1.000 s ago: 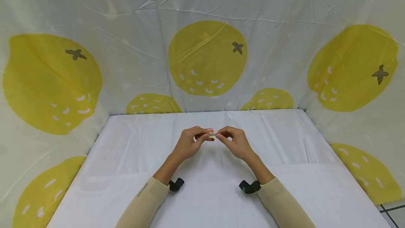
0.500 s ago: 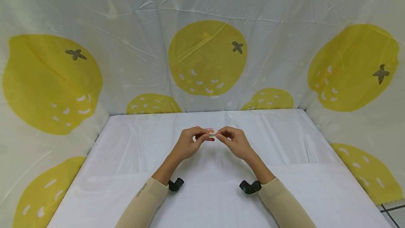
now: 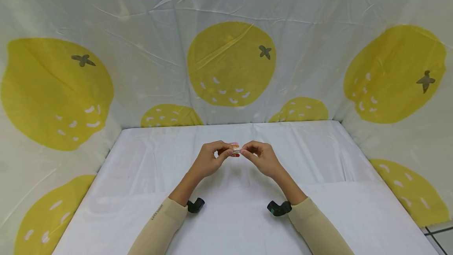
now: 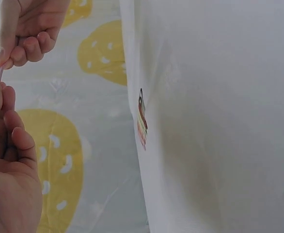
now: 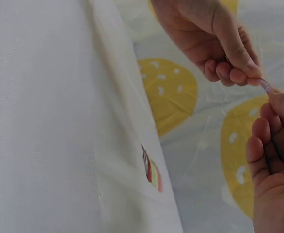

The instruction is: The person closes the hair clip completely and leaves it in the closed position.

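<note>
Both hands meet above the back part of the table. My left hand (image 3: 209,158) pinches one end of a small, thin, pale pinkish strip (image 4: 0,74) between thumb and index finger. The other end is pinched by my right hand (image 3: 263,159) in the same way. Only a short, slightly curved length of the strip (image 5: 265,86) shows between the fingertips, and its kind is unclear. Under the hands, on the white cloth, lies a small row of coloured flat pieces (image 4: 142,121) in red, green, pink and a dark tone. In the head view the fingers partly hide these pieces (image 3: 235,155).
A white cloth (image 3: 226,223) covers the table. Light curtains printed with yellow fruit (image 3: 231,64) rise behind it and on both sides. Black wrist cameras (image 3: 279,208) sit below each hand. Floor tiles (image 3: 439,237) show at the lower right.
Both hands keep nearly the same place, still pinching the strip. The head view has shifted very slightly.
</note>
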Demonstrator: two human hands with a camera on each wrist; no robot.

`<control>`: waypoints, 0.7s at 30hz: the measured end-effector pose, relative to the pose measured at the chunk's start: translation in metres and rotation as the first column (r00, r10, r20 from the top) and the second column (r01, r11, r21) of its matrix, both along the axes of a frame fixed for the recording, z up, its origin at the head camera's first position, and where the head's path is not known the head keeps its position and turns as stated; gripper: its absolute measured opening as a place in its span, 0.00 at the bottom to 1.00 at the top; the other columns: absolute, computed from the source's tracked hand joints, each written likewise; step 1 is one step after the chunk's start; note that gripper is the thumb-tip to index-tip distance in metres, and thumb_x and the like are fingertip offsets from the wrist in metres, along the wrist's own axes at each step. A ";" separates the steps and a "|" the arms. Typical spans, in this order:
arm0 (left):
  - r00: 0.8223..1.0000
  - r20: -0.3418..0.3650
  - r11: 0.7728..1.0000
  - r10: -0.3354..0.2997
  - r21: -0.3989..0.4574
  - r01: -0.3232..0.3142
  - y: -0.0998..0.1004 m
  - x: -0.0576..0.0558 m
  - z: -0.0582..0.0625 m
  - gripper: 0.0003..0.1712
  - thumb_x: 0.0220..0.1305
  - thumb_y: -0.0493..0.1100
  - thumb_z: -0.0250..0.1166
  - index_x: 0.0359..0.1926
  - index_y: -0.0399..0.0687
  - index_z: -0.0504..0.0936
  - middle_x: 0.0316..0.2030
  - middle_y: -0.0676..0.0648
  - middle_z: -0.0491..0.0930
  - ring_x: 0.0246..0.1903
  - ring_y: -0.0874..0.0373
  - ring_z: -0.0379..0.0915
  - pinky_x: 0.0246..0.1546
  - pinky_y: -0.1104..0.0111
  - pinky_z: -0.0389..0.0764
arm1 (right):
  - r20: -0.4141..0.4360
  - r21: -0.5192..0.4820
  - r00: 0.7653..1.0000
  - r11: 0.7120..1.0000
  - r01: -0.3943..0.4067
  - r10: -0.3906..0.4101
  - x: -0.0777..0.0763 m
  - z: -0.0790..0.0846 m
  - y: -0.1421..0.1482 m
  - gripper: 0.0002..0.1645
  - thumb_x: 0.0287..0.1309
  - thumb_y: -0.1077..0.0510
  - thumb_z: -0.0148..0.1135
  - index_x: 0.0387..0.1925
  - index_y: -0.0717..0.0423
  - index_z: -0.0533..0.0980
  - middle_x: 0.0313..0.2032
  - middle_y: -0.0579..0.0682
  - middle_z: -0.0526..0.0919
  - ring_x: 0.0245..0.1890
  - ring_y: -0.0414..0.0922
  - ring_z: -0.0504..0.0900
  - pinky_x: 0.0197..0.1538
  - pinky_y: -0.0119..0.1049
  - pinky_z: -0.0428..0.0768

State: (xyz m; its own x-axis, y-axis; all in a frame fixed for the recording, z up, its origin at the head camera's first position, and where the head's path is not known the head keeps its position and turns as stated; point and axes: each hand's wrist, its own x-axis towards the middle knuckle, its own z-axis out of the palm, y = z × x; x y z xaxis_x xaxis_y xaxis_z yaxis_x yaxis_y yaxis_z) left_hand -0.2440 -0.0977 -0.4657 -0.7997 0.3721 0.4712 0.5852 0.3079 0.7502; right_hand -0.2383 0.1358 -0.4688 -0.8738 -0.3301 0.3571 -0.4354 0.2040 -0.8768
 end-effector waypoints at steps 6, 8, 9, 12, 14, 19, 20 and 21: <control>0.999 -0.019 1.000 -0.026 -0.004 0.026 -0.005 -0.003 -0.001 0.05 0.69 0.44 0.69 0.41 0.51 0.90 0.35 0.50 0.88 0.31 0.61 0.74 0.35 0.72 0.76 | 0.019 -0.014 1.000 1.000 0.002 -0.001 -0.001 0.000 0.000 0.03 0.67 0.59 0.68 0.39 0.55 0.85 0.37 0.58 0.88 0.37 0.41 0.81 0.40 0.35 0.79; 0.999 -0.024 1.000 -0.027 -0.005 0.027 -0.005 -0.004 -0.001 0.05 0.69 0.43 0.69 0.42 0.51 0.90 0.35 0.48 0.89 0.31 0.61 0.74 0.35 0.72 0.75 | 0.031 -0.010 1.000 1.000 0.003 -0.003 -0.002 0.000 0.000 0.03 0.67 0.62 0.67 0.40 0.58 0.84 0.38 0.61 0.87 0.37 0.41 0.81 0.40 0.35 0.79; 0.999 -0.027 1.000 -0.026 -0.009 0.026 -0.006 -0.004 -0.001 0.05 0.69 0.44 0.69 0.42 0.52 0.91 0.35 0.48 0.89 0.31 0.61 0.73 0.34 0.71 0.75 | 0.034 -0.011 0.999 1.000 0.004 -0.003 -0.002 0.000 0.000 0.03 0.67 0.62 0.67 0.40 0.59 0.84 0.38 0.61 0.87 0.37 0.40 0.81 0.41 0.34 0.78; 0.999 -0.025 1.000 -0.021 -0.019 0.021 -0.006 -0.004 -0.001 0.05 0.68 0.44 0.70 0.43 0.52 0.91 0.35 0.51 0.89 0.30 0.61 0.74 0.34 0.70 0.76 | 0.042 -0.001 0.999 1.000 0.010 -0.010 -0.002 -0.001 0.000 0.04 0.67 0.63 0.67 0.41 0.61 0.84 0.37 0.58 0.87 0.36 0.40 0.80 0.40 0.33 0.79; 1.000 -0.018 0.999 -0.017 -0.036 0.016 -0.007 -0.005 -0.002 0.06 0.68 0.45 0.70 0.42 0.54 0.91 0.35 0.55 0.88 0.30 0.62 0.74 0.34 0.68 0.77 | 0.034 0.001 0.999 1.000 0.010 -0.010 -0.002 -0.003 0.001 0.06 0.66 0.61 0.68 0.41 0.61 0.84 0.37 0.55 0.87 0.36 0.41 0.80 0.40 0.34 0.79; 1.000 0.009 0.996 -0.007 -0.086 0.008 -0.010 -0.006 -0.004 0.06 0.68 0.48 0.71 0.41 0.54 0.90 0.33 0.57 0.87 0.30 0.62 0.74 0.34 0.57 0.81 | 0.011 0.038 0.999 0.999 0.029 -0.030 -0.004 -0.008 0.002 0.07 0.66 0.55 0.70 0.39 0.56 0.85 0.34 0.49 0.87 0.33 0.43 0.80 0.37 0.36 0.78; 1.000 0.014 0.995 -0.003 -0.096 0.004 -0.010 -0.007 -0.005 0.06 0.67 0.48 0.71 0.41 0.54 0.90 0.33 0.57 0.87 0.30 0.62 0.74 0.34 0.55 0.81 | 0.006 0.052 0.999 0.998 0.036 -0.036 -0.005 -0.009 0.002 0.07 0.66 0.54 0.70 0.39 0.53 0.85 0.33 0.48 0.87 0.32 0.43 0.79 0.36 0.36 0.78; 1.000 0.015 0.994 0.000 -0.105 0.001 -0.011 -0.007 -0.005 0.06 0.67 0.48 0.72 0.41 0.54 0.90 0.33 0.57 0.87 0.30 0.62 0.74 0.35 0.55 0.81 | 0.001 0.062 0.999 0.997 0.041 -0.041 -0.005 -0.010 0.002 0.06 0.65 0.54 0.71 0.38 0.52 0.85 0.33 0.47 0.87 0.32 0.43 0.79 0.36 0.36 0.78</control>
